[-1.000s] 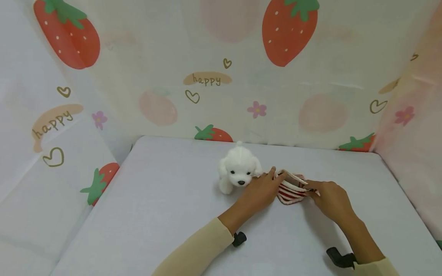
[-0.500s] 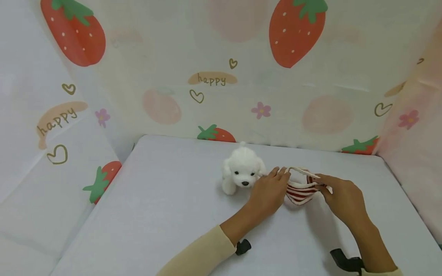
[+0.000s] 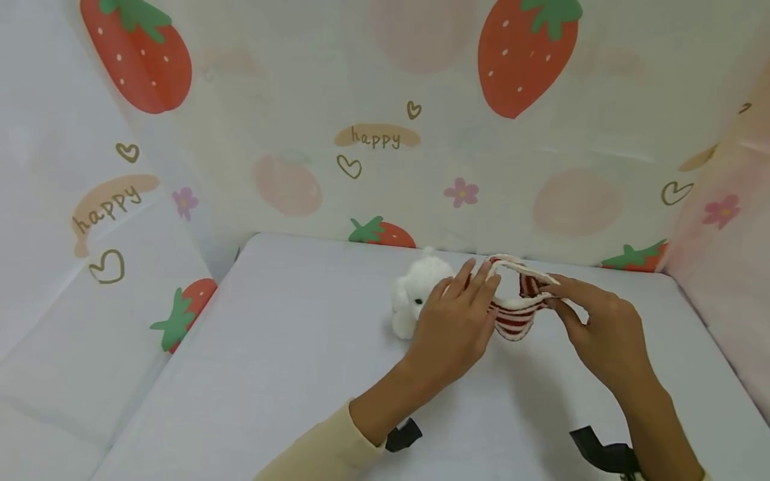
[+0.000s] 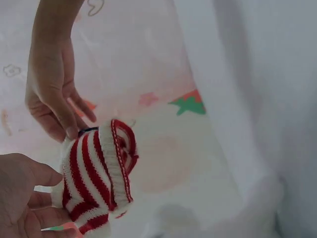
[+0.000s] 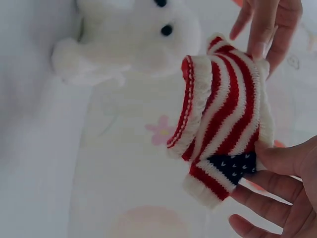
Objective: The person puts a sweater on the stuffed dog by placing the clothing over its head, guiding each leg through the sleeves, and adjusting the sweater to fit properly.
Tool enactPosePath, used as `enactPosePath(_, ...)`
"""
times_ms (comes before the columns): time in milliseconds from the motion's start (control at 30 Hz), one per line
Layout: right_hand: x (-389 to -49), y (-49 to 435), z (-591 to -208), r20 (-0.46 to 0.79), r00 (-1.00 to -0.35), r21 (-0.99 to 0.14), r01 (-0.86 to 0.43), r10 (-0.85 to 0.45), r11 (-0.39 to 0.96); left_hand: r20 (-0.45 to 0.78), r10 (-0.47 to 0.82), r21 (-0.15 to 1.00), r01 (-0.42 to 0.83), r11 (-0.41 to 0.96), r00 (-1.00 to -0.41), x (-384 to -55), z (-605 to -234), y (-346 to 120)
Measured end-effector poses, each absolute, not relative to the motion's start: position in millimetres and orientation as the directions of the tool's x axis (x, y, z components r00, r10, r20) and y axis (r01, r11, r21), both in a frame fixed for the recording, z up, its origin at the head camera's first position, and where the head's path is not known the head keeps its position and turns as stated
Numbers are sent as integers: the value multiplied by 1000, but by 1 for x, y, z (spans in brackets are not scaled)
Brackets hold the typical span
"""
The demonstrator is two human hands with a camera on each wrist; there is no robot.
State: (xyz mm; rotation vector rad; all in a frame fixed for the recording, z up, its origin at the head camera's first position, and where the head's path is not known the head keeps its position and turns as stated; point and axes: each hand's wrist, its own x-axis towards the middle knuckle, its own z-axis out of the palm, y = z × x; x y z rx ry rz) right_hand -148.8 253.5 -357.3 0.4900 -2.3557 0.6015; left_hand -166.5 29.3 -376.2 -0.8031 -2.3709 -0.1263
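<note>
Between the hands hangs a small knitted doll sweater point(image 3: 514, 319), held off the table with its hem spread wide. It has red and white stripes, and the right wrist view shows a navy patch point(image 5: 233, 165) with white marks near one sleeve. My left hand point(image 3: 454, 327) pinches one edge of the opening, thumb against the knit, other fingers nearly straight. The opposite edge is pinched between thumb and fingers of my right hand point(image 3: 607, 334). A white plush dog point(image 3: 412, 297) stands just left of the sweater, its face partly hidden behind my left hand.
The table point(image 3: 271, 374) is covered with a white cloth. Behind it and along both sides hangs a curtain point(image 3: 289, 80) printed with strawberries, hearts and flowers. A black wrist mount point(image 3: 601, 454) sticks out from the right wrist, another from the left.
Both hands have lifted the sweater up and away from me, and its opening is stretched wider. My left hand now covers part of the dog's face. The dog stays in place.
</note>
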Motion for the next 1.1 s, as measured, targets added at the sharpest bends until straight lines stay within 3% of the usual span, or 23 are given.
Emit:
enactPosePath(167, -155, 231, -347, 675, -702, -288, -534, -227, 795, 604, 479, -85, 546, 833, -637, -167, -367, 4)
enactPosePath(533, -185, 187, -338, 615, -736, -313, -557, -282, 769, 655, 388, -18, 501, 865, -648, -180, -361, -39)
enactPosePath(800, -193, 171, -332, 632, -709, -280, -585, -312, 761, 689, 378, -87, 448, 890, -618, -184, -349, -55)
enactPosePath(933, -198, 166, -333, 637, -697, -228, -578, -328, 784, 631, 389, -98, 429, 898, -671, -186, -350, -57)
enactPosePath(1100, -202, 160, -338, 569, -753, -275, -554, -331, 786, 569, 381, -56, 428, 902, -728, -190, -359, -59)
